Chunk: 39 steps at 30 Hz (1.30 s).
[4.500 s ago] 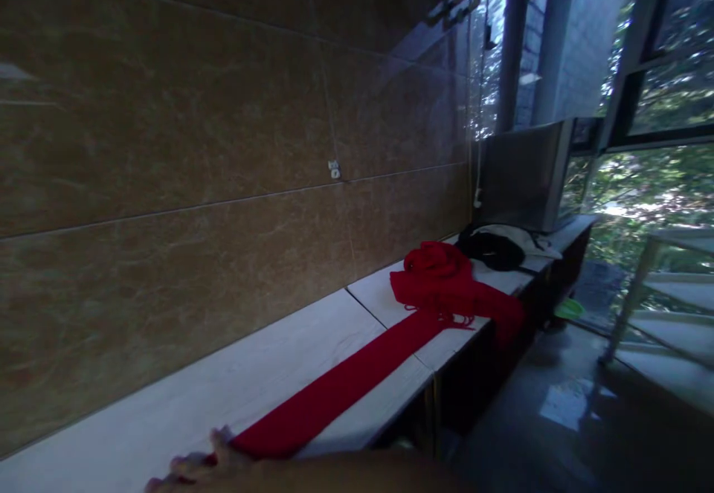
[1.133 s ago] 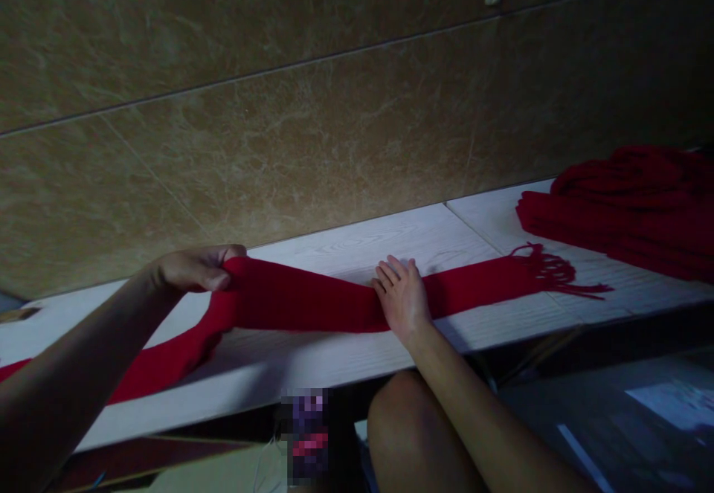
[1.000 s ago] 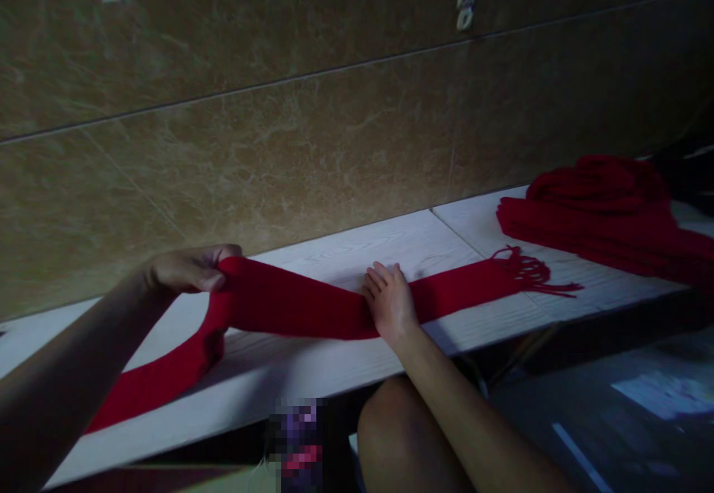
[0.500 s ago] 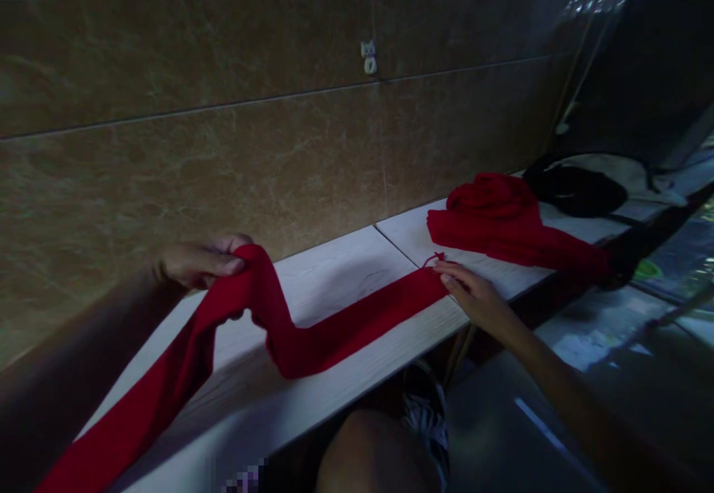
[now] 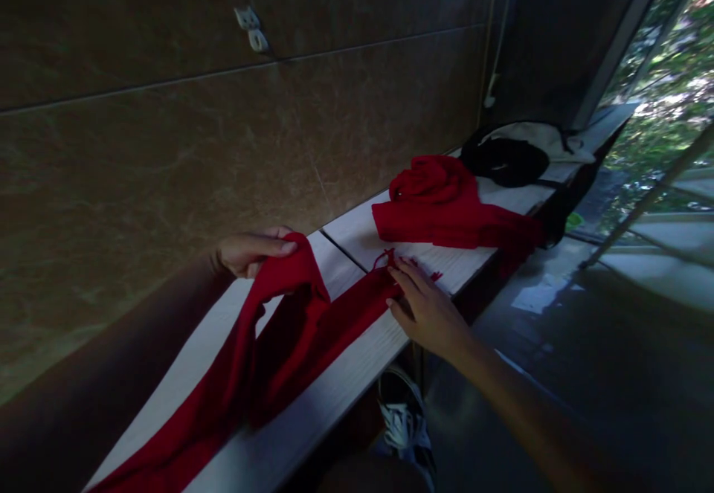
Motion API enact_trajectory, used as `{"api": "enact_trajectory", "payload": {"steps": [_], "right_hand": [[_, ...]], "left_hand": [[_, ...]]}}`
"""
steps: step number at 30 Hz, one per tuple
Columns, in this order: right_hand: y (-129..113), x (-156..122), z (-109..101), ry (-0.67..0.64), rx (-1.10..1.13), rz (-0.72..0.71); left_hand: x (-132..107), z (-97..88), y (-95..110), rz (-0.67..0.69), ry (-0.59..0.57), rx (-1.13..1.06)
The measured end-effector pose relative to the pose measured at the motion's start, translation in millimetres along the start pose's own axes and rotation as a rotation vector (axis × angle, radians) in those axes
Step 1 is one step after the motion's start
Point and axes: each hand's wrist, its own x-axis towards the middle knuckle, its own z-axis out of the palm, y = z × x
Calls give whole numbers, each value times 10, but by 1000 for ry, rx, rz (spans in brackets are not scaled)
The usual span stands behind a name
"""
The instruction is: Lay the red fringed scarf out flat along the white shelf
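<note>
A long red strip of fabric lies along the pale bench, with loose threads at its far end. My left hand pinches a raised fold of it between thumb and fingers, above the bench. From that fold the fabric slopes down toward the lower left and out of view. My right hand rests on the strip's far end, fingers stretched out and pressing it flat against the bench.
Another red fabric pile, partly folded, lies farther along the bench. Beyond it is a black and white bag. A tiled wall borders the bench. Below the front edge is a black shoe with white laces.
My left hand has carried the raised fold toward the right hand, so the fabric doubles back over itself. The right hand stays on the far end, now flatter. The view has swung right.
</note>
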Motion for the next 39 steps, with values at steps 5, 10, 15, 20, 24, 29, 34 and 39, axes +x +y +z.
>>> {"api": "enact_trajectory", "payload": {"steps": [5,10,15,20,24,29,34,39], "right_hand": [[18,7,-1,-17,67,2],[54,-16,21,-9,97,19],[58,-18,37,-27,99,43],[74,-10,23,-22,85,44],[84,-9,8,-42,69,36],[37,16,10,-80,-42,-11],[-11,34,-1,-125,-87,-24],[19,36,-3,-154,-145,-47]], "left_hand": [[682,127,-160,-126,-86,48],[1125,192,-485,-225,-164,-42],[1300,249,-678,-277,-223,-113],[1349,262,-719,-306,-150,-114],[1326,293,-671,-308,-106,-50],[1278,392,-611,-300,-79,7],[1146,277,-554,-219,79,176],[669,-19,-677,-245,266,383]]}}
